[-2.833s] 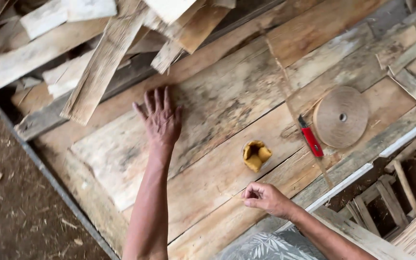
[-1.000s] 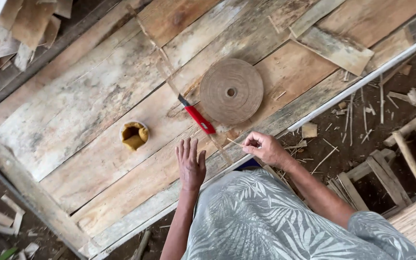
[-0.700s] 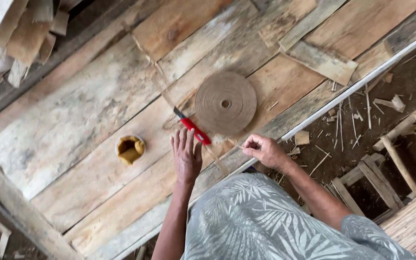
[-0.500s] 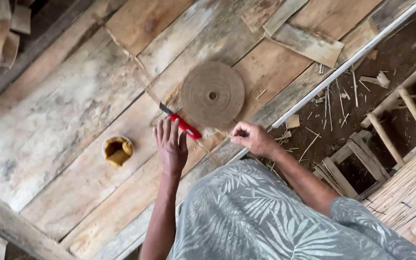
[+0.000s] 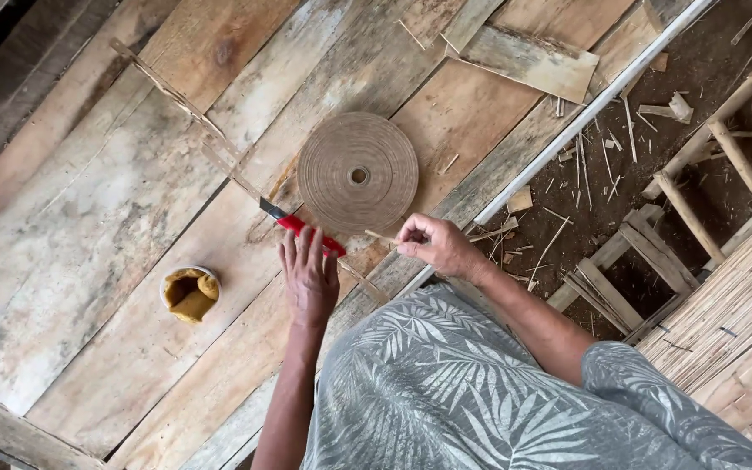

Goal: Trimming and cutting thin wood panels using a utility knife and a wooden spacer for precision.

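Note:
My left hand (image 5: pixel 308 274) lies flat, fingers spread, on the worn plank table (image 5: pixel 89 200), with its fingertips over the red handle of a utility knife (image 5: pixel 296 226). My right hand (image 5: pixel 433 244) is pinched on the end of a thin brown strip (image 5: pixel 379 236) near the table's edge. Just above both hands lies a flat coiled roll of brown strip (image 5: pixel 358 172). A long thin strip (image 5: pixel 186 109) runs diagonally across the planks from the upper left toward the knife.
A small white cup of yellow-brown paste (image 5: pixel 190 294) stands left of my left hand. A white pipe (image 5: pixel 585 109) runs along the table's right edge. Beyond it are dirt, wood scraps, a wooden frame (image 5: pixel 707 157) and a reed mat (image 5: pixel 733 322).
My left hand has moved from far out on the planks back to the red knife. The view has shifted, so the roll and the cup sit lower and closer. My right hand keeps its pinch.

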